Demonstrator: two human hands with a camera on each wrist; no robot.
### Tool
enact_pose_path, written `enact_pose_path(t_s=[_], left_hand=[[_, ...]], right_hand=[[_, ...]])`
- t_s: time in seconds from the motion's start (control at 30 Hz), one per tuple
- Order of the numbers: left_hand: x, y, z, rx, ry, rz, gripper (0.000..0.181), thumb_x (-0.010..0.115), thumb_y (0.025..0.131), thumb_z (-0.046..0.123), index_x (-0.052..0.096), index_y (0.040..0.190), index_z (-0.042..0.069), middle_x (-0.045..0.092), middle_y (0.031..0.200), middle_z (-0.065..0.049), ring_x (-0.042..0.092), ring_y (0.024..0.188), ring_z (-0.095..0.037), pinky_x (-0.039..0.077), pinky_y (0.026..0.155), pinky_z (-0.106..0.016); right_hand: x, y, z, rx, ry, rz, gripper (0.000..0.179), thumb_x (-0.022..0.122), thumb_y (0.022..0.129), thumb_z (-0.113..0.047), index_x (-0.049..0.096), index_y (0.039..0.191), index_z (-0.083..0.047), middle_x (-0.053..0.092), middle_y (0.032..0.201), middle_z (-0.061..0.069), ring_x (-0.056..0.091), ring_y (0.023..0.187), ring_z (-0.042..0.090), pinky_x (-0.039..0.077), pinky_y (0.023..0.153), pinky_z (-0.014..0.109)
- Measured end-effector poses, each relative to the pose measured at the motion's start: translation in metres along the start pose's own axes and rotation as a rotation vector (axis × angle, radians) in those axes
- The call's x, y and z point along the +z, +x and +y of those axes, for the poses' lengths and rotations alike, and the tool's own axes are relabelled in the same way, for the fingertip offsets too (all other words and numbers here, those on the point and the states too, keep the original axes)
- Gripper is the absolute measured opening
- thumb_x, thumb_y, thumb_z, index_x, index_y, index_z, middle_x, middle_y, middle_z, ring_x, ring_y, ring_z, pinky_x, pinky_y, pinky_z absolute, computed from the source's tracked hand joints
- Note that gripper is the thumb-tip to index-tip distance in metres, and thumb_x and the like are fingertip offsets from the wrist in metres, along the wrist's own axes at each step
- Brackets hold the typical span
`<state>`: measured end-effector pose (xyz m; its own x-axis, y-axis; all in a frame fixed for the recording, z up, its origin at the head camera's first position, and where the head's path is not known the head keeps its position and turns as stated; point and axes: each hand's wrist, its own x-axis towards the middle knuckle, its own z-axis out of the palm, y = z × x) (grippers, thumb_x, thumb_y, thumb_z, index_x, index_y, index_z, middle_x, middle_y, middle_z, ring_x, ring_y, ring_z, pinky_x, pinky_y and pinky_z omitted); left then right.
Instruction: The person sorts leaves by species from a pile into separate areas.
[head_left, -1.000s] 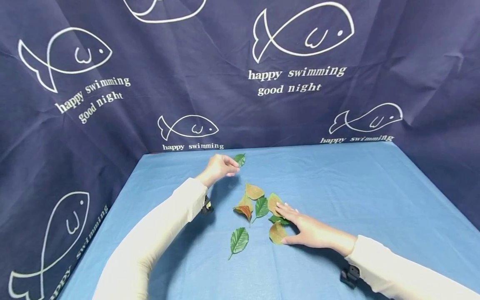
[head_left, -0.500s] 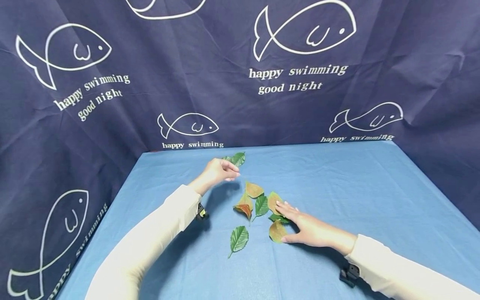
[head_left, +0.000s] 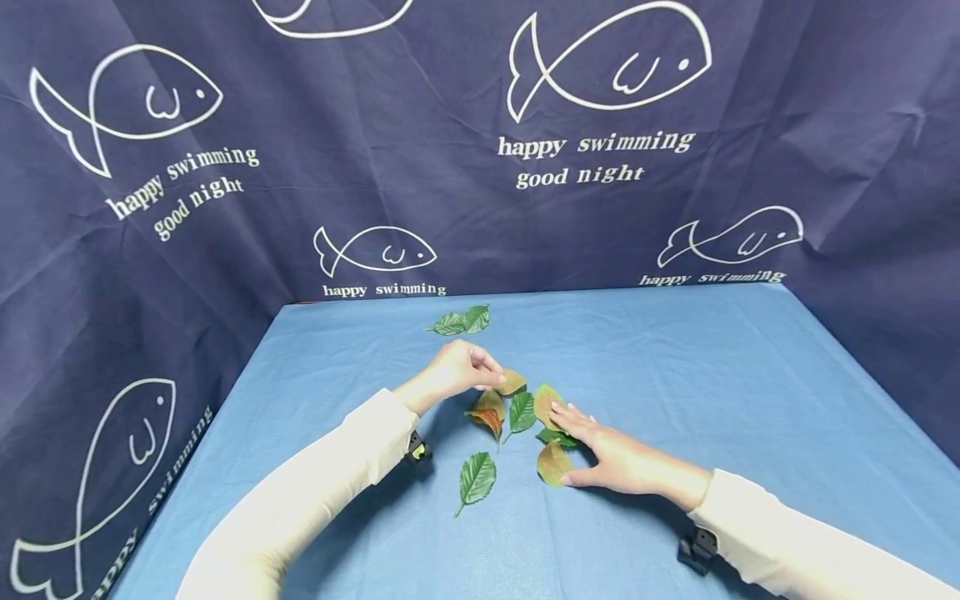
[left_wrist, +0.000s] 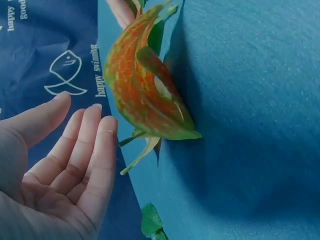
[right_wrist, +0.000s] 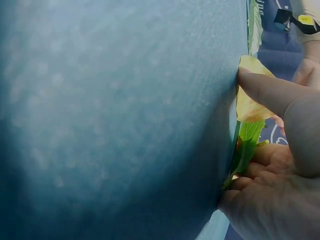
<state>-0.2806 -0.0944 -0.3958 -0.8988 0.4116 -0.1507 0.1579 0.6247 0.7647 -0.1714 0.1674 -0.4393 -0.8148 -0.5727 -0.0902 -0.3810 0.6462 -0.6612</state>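
Note:
My left hand point(head_left: 456, 369) hovers over the leaf group, its fingertips at a yellow-brown leaf point(head_left: 513, 382). In the left wrist view, thumb and fingers stand apart with nothing between them, beside a curled orange-green leaf point(left_wrist: 132, 82). My right hand point(head_left: 615, 454) rests with spread fingers on the leaves at the right: fingertips on an upper yellow-green leaf point(head_left: 545, 404), thumb at a lower brownish leaf point(head_left: 553, 463). A green leaf point(head_left: 553, 436) lies partly hidden between those two. The right wrist view shows the thumb touching a yellow leaf point(right_wrist: 252, 107).
Two green leaves point(head_left: 451, 324) lie together near the back of the blue cloth point(head_left: 675, 358). One green leaf point(head_left: 521, 412) lies mid-group, another single green leaf point(head_left: 477, 478) nearer the front. A dark fish-printed curtain point(head_left: 480, 167) hangs behind.
My left hand has come away from the back, moving nearer and rightward to the yellow-brown leaf. A second green leaf, earlier covered by it, now shows at the back. My right hand stays put.

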Motion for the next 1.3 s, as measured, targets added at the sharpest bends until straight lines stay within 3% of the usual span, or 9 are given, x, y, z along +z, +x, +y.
enact_pose_path(t_s=[0.4,0.6,0.77,1.07,1.3], left_hand=[[0.017,-0.005,-0.003,-0.009,0.067,0.002,0.007,0.077,0.081,0.025,0.079,0.078,0.019,0.074,0.072,0.005,0.066,0.063,-0.009,0.053,0.064,-0.023],[0.023,-0.005,-0.001,-0.021,0.093,-0.015,0.008,0.078,0.081,0.026,0.079,0.077,0.020,0.073,0.066,0.003,0.064,0.057,-0.009,0.050,0.058,-0.022],[0.029,-0.005,-0.001,-0.068,0.076,-0.028,0.009,0.080,0.080,0.026,0.079,0.074,0.019,0.071,0.060,0.001,0.064,0.055,-0.009,0.049,0.055,-0.021],[0.034,-0.004,-0.001,-0.072,0.067,-0.054,0.010,0.081,0.079,0.024,0.078,0.071,0.019,0.068,0.058,0.002,0.061,0.052,-0.009,0.050,0.054,-0.022],[0.037,-0.004,0.000,-0.127,0.030,-0.056,0.008,0.082,0.078,0.019,0.078,0.071,0.017,0.068,0.058,0.001,0.059,0.052,-0.009,0.051,0.052,-0.023]], right_hand=[[-0.001,-0.001,-0.002,0.003,0.009,-0.002,0.087,0.073,0.085,-0.035,0.027,0.152,-0.004,0.019,0.160,0.019,0.015,0.146,0.042,0.014,0.116,0.061],[-0.001,-0.001,-0.003,0.006,0.002,0.000,0.087,0.073,0.085,-0.036,0.026,0.153,-0.005,0.018,0.160,0.019,0.015,0.146,0.042,0.013,0.116,0.061],[0.000,-0.001,-0.003,0.002,0.001,0.000,0.088,0.073,0.085,-0.036,0.026,0.153,-0.006,0.017,0.160,0.018,0.014,0.147,0.041,0.013,0.117,0.060],[0.001,-0.003,-0.004,-0.006,0.001,0.009,0.087,0.073,0.085,-0.034,0.027,0.152,-0.003,0.018,0.160,0.018,0.015,0.146,0.042,0.013,0.117,0.059],[0.001,-0.001,-0.005,-0.007,-0.003,0.008,0.087,0.073,0.085,-0.033,0.027,0.152,-0.002,0.019,0.160,0.019,0.015,0.146,0.042,0.012,0.117,0.059]])
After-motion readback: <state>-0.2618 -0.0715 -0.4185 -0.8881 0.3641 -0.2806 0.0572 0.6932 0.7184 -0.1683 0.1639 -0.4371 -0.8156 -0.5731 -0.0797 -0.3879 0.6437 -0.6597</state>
